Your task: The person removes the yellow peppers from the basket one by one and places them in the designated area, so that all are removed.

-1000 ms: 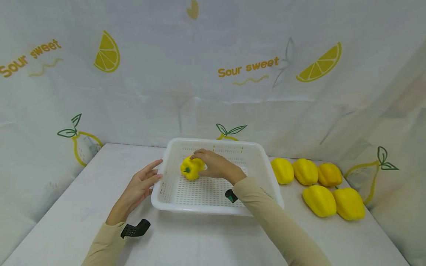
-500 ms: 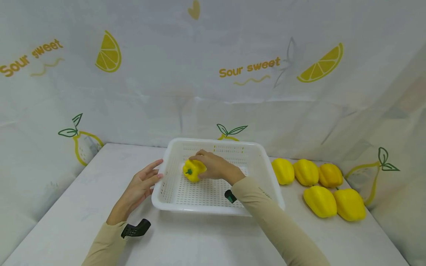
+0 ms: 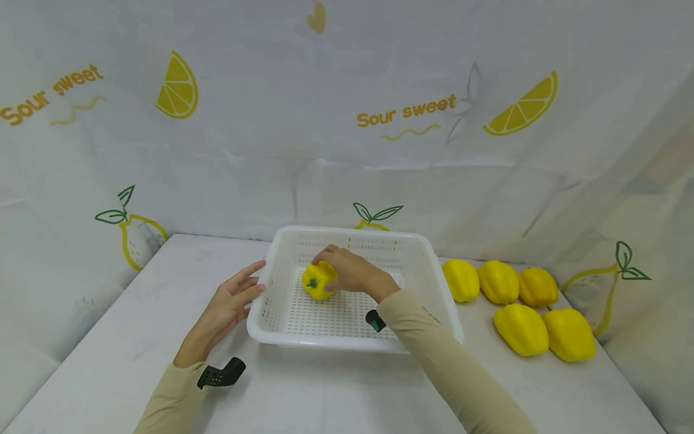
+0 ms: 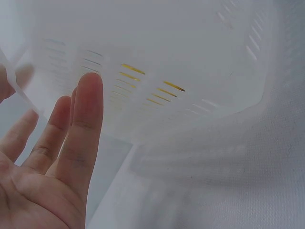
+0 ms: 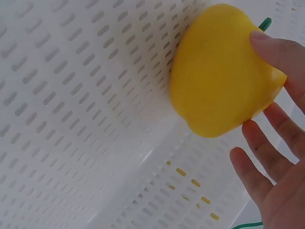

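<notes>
A yellow bell pepper (image 3: 318, 281) with a green stem is inside the white perforated basket (image 3: 347, 343), in its left half. My right hand (image 3: 352, 269) reaches in from the right and grips the pepper between thumb and fingers. In the right wrist view the pepper (image 5: 219, 71) shows large against the basket floor, the thumb near its stem. At the basket's left side, my left hand (image 3: 230, 304) touches the outer wall and rim. The left wrist view has the left hand's fingers (image 4: 78, 138) nearly straight along the slotted wall.
Several more yellow bell peppers (image 3: 520, 329) lie on the table to the right of the basket, in two rows. Behind the table (image 3: 125, 337) hangs a white cloth (image 3: 244, 120) printed with lemons. A black wrist mount (image 3: 222, 374) sticks out beside the left wrist.
The pepper in my right hand has shifted a little to the right and slightly nearer me inside the basket. My left hand has stayed at the basket's left side.
</notes>
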{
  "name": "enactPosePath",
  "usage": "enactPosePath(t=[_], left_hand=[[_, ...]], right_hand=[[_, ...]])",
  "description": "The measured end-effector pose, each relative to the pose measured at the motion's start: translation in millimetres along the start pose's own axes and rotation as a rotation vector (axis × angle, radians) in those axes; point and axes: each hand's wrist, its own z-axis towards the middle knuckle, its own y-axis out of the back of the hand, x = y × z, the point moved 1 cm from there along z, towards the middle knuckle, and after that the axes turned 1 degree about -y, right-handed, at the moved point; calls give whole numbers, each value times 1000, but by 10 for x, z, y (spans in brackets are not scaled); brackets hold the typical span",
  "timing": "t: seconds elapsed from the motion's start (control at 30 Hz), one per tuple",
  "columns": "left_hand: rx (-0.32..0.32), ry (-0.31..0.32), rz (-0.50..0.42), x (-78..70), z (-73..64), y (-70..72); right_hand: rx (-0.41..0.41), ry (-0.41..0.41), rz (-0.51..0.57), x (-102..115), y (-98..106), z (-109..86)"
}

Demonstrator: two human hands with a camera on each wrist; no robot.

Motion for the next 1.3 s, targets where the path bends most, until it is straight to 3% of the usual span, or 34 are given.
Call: enactPosePath(t=[0.37,0.83,1.3], left_hand=[[11,-17,-18,-4,-12,6],[15,-20,-15,1,-12,7],[12,-15,-3,18,0,11]], right_hand=[[24,-30,30,-44,3,-17],[132,-96,6,-44,3,-45],[172,-88,55,-83,-19,-41]])
